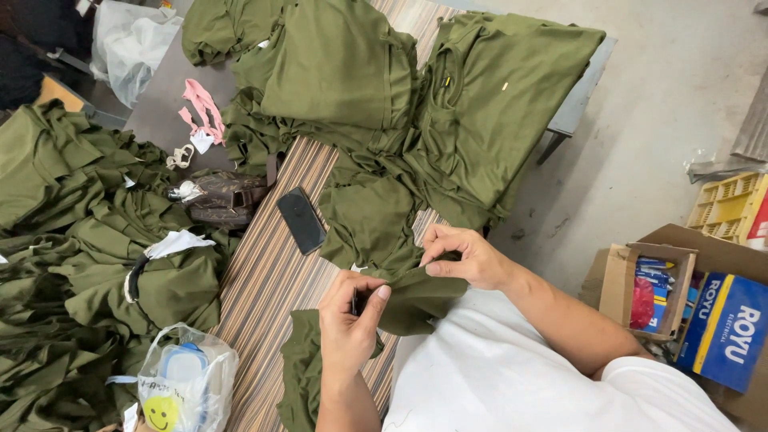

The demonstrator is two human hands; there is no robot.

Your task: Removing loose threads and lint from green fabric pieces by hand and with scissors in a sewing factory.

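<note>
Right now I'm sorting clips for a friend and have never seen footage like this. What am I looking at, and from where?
The single picture comes from a camera worn on a person's head, looking down at their own bare hands. The left hand holds a small dark tool, too hidden to identify, against an olive green garment; the right hand pinches the same fabric. On the striped table lie a black phone, a brown patterned pouch, pink ribbon scraps and piles of green garments. Cardboard boxes sit on the floor.

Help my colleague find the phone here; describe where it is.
Look at the striped table between the heaps of olive garments. The phone lies flat beside a brown bag: the only black, glossy slab among cloth.
</note>
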